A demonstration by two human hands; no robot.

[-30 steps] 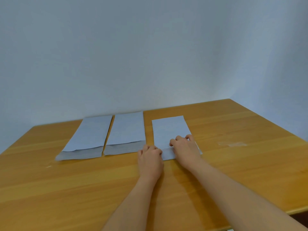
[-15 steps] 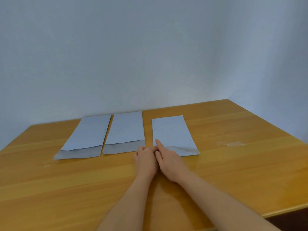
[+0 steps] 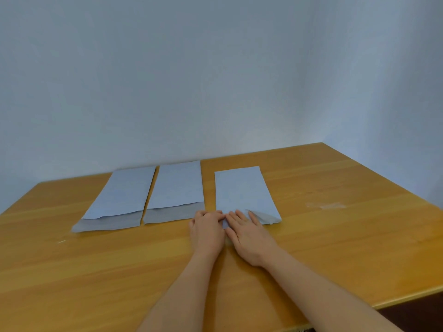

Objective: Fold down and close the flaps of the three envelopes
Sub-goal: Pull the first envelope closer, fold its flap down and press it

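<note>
Three pale blue envelopes lie side by side on the wooden table. The left envelope and the middle envelope each show a grey flap lying flat toward me. The right envelope has its flap turned over at the near end, and the flap's right corner lifts slightly. My left hand has curled fingers pinning that envelope's near left corner. Touching it, my right hand lies flat with fingers spread on the folded near edge.
A shiny patch of tape residue marks the table to the right of the envelopes. A tiny white scrap lies near the left side. The table's front right edge is close to my right forearm. A plain wall stands behind.
Both hands left the middle of the right envelope's fold and met at its near left corner. My right hand has now flattened and spread rightward along the fold.
</note>
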